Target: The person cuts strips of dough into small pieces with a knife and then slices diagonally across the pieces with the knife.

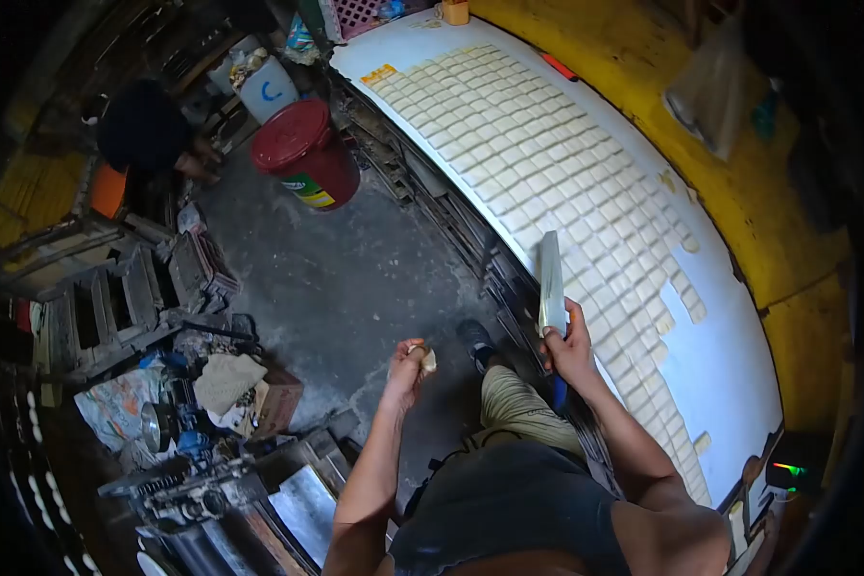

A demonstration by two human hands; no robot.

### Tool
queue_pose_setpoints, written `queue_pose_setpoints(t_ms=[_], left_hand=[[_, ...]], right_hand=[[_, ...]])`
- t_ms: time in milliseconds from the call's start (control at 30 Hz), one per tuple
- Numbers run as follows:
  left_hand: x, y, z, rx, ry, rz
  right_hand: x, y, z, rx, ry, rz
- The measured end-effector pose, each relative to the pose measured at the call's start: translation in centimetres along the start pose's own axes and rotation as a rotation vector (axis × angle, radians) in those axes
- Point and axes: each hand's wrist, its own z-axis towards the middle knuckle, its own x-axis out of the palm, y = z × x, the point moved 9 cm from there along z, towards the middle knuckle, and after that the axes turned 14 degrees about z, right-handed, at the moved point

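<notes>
Above the dark floor, my left hand [408, 372] is closed on a small pale piece [428, 360] that looks like dough. My right hand [566, 344] grips a wide flat blade [552, 278] near its lower end, with the blade pointing up and away over the near edge of the white table [730, 355]. Rows of pale square pieces [557, 163], cut in a grid, cover much of that table. Beside my right hand, the squares lie just to the right of the blade. A few separate pieces sit at the ragged right border of the grid.
A dark red lidded bucket [309, 158] stands on the floor, with a white container [267, 91] behind it. Another person [144, 125] crouches at the upper left. Machinery [187, 494] and a cardboard box [276, 403] are at lower left. A red object [559, 66] lies along the table's far edge.
</notes>
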Motion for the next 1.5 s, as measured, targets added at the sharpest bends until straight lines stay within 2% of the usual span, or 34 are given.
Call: queue_pose_setpoints(t_ms=[67,100,133,167,300,333,500,567,633,667,733,800,833,900,933,1000,1033,1067,1133,1167,1233,1267,1367,1400,1433,1500], left_hand=[[-0.4,-4.6,4.0,0.044,0.024,0.094],[-0.5,-7.3,6.0,0.091,0.046,0.182],[-1.2,-9.5,7.2,0.078,0.039,0.201],[-1.3,-11.9,8.1,0.051,0.065,0.247],[-4.4,-20.1,11.2,0.021,0.078,0.322],[-4.9,-23.3,11.1,0.057,0.006,0.393],[-11.9,-27.7,22.0,0.020,-0.012,0.380],[-12.5,-30.4,27.7,0.147,0.045,0.291],[-12.3,-32.4,35.3,0.201,0.107,0.453],[-11.1,-34.3,39.6,0.233,0.146,0.577],[-7.0,-40.9,43.6,0.478,0.182,0.610],[-1.3,-49.2,44.9,0.528,0.332,0.574],[1.3,-51.7,48.2,0.634,0.385,0.451],[7.0,-58.6,51.9,0.674,0.409,0.671],[9.5,-61.5,53.3,0.632,0.408,0.690],[12.2,-67.7,54.5,0.821,0.170,0.873],[12.5,-70.0,54.4,1.048,-0.086,1.021],[12.5,-70.0,55.4,1.050,-0.082,1.026],[13.6,-68.7,57.4,1.033,0.246,1.075],[13.3,-66.7,57.7,0.899,0.407,1.144],[12.9,-64.1,57.5,1.033,0.519,1.319],[12.5,-63.0,57.5,1.031,0.581,1.408],[12.3,-61.8,57.8,1.120,0.657,1.479],[12.5,-61.7,57.2,1.208,0.625,1.578],[12.6,-61.7,57.0,1.202,0.613,1.599],[13.2,-60.7,56.1,1.278,0.722,1.746]], right_hand=[[1.8,1.1,4.1,0.043,0.024,-0.016],[2.3,2.1,6.5,-0.029,0.034,-0.054],[2.9,3.3,8.5,-0.091,0.046,-0.089],[3.0,4.2,10.6,-0.050,0.033,-0.090],[4.9,9.7,19.3,-0.219,-0.146,-0.003],[6.2,11.8,20.7,-0.134,-0.160,0.077],[11.8,15.6,26.6,-0.101,-0.206,0.007],[14.1,15.5,28.1,-0.183,-0.284,-0.005],[16.9,13.6,28.7,-0.206,-0.360,-0.036],[18.4,12.3,29.1,-0.177,-0.421,0.009],[20.0,8.8,28.9,-0.158,-0.464,0.040],[24.0,11.2,28.1,-0.074,-0.524,0.066],[25.4,12.1,28.2,-0.069,-0.523,0.072],[26.5,13.6,28.6,-0.094,-0.565,0.015],[26.9,14.2,28.7,-0.110,-0.581,-0.039],[27.8,14.6,28.6,-0.078,-0.627,-0.036],[28.1,14.6,28.5,-0.053,-0.644,-0.025],[28.5,14.4,28.2,-0.030,-0.658,-0.042],[29.3,13.8,27.6,-0.028,-0.677,-0.048],[29.5,13.1,27.3,-0.020,-0.698,-0.065],[29.2,10.8,27.3,-0.012,-0.719,-0.045],[28.9,10.3,27.5,-0.032,-0.725,-0.092],[28.7,10.6,28.5,-0.018,-0.731,-0.100],[28.6,11.3,29.3,-0.024,-0.682,-0.168],[28.6,11.9,30.0,-0.026,-0.627,-0.236],[28.0,13.0,30.9,-0.027,-0.575,-0.255]])
